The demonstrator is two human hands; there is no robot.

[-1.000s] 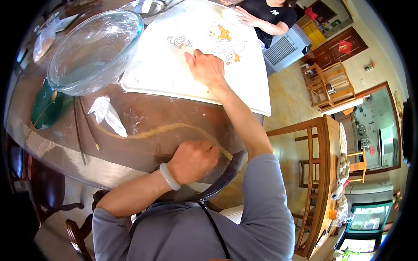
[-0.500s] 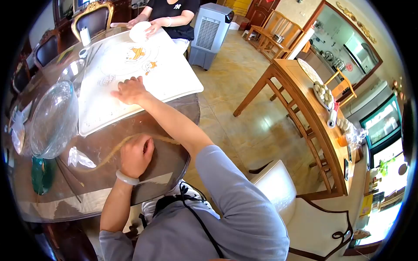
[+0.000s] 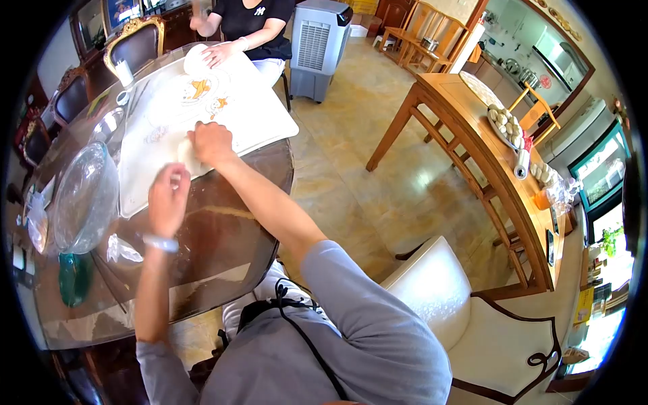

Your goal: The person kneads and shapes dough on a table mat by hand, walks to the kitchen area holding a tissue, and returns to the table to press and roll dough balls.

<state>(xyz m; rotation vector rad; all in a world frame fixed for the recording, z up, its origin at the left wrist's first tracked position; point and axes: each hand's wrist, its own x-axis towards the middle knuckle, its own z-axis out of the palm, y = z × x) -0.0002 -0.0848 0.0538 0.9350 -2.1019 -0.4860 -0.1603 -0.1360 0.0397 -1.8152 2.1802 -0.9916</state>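
Observation:
A pale piece of dough (image 3: 188, 155) lies at the near part of a white mat (image 3: 145, 179) printed with orange cartoon figures. My right hand (image 3: 212, 144) is closed on the dough's right side, its fingers curled down. Just beside it, at the mat's near edge, my left hand (image 3: 169, 202) is raised with loosely bent fingers, a pale bangle on the wrist. Nothing shows in the left hand. Left of the mat stand a large clear glass bowl (image 3: 84, 199) and a smaller metal bowl (image 3: 108, 125).
Across the table a person in a black shirt (image 3: 260, 25) rests one hand by a round white dough piece (image 3: 196, 61). Crumpled white plastic (image 3: 124, 249) and a green object (image 3: 74, 278) lie near left. A wooden side table (image 3: 466, 111) holds a plate of round pieces (image 3: 505, 127).
My left hand has moved forward from the table edge to the mat, its fist loosening. My right hand has turned from lying flat to gripping the dough. The other person has raised one hand.

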